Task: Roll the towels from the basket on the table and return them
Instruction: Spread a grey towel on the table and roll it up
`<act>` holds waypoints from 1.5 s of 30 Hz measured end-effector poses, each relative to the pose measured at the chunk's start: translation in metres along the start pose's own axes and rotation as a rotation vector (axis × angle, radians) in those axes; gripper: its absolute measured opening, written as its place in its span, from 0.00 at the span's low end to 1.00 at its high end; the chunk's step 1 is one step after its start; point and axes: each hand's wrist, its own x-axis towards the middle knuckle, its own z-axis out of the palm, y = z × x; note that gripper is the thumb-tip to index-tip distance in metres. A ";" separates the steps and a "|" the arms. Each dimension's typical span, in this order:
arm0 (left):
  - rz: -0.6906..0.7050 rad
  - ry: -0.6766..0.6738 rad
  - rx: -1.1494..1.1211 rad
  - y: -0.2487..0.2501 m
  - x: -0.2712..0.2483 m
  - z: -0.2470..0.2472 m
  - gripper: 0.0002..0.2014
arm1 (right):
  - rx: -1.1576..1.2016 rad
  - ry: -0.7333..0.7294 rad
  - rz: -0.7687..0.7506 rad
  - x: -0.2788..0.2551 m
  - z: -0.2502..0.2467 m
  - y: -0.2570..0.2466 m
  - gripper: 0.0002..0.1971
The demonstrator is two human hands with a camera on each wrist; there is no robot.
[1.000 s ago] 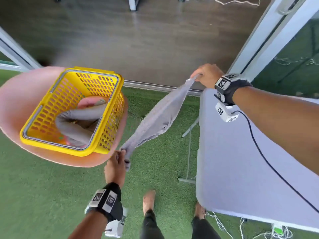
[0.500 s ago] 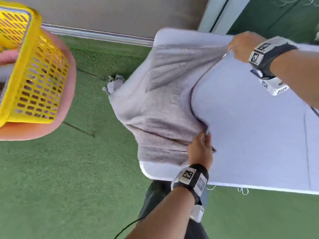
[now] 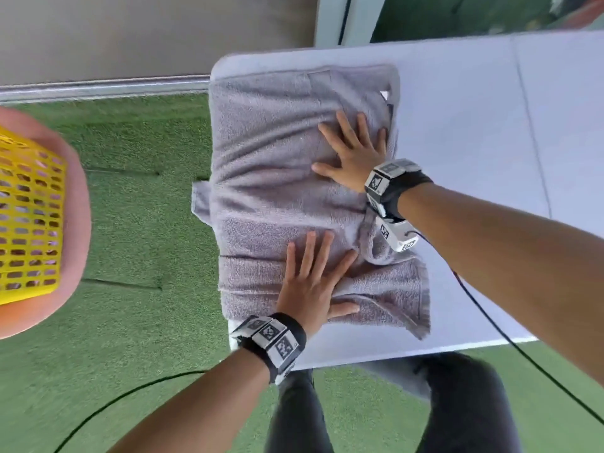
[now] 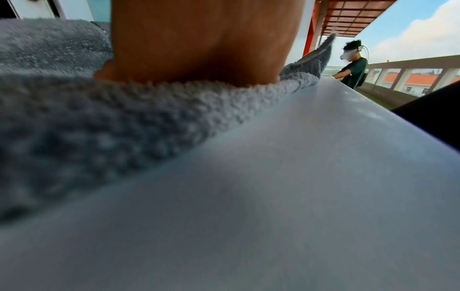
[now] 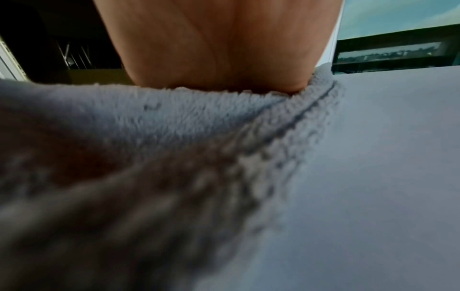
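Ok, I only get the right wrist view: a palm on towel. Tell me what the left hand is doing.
Observer: The left hand lies flat on the towel, fingers spread, near the front edge of the table.
Operator: Give me the towel's state.
Observer: Spread out and not rolled, with a bunched fold beside the wrist of the right hand.
Operator: Now locate the basket.
Observer: The basket is off the table to the left, on a pink round surface. Its inside is out of view.
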 end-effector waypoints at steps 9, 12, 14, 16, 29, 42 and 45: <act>-0.055 0.012 -0.050 0.091 0.062 -0.002 0.44 | 0.013 -0.086 0.012 -0.017 -0.013 0.095 0.39; -0.033 -0.014 -0.066 0.140 0.102 0.002 0.44 | 0.015 -0.082 0.061 -0.031 -0.020 0.163 0.39; -0.023 -0.036 -0.075 0.179 0.132 0.005 0.44 | 0.004 -0.085 0.086 -0.044 -0.027 0.213 0.39; -0.015 -0.057 -0.079 0.221 0.164 0.006 0.44 | -0.018 -0.074 0.091 -0.056 -0.031 0.267 0.39; -0.115 -0.088 0.029 0.546 0.384 0.035 0.45 | 0.017 -0.091 0.065 -0.140 -0.074 0.652 0.42; -0.112 -0.104 -0.289 0.639 0.471 0.007 0.43 | 0.209 0.198 0.106 -0.184 -0.099 0.762 0.32; -0.243 0.148 -0.361 0.612 0.426 -0.015 0.29 | 0.342 0.371 0.017 -0.242 -0.088 0.735 0.16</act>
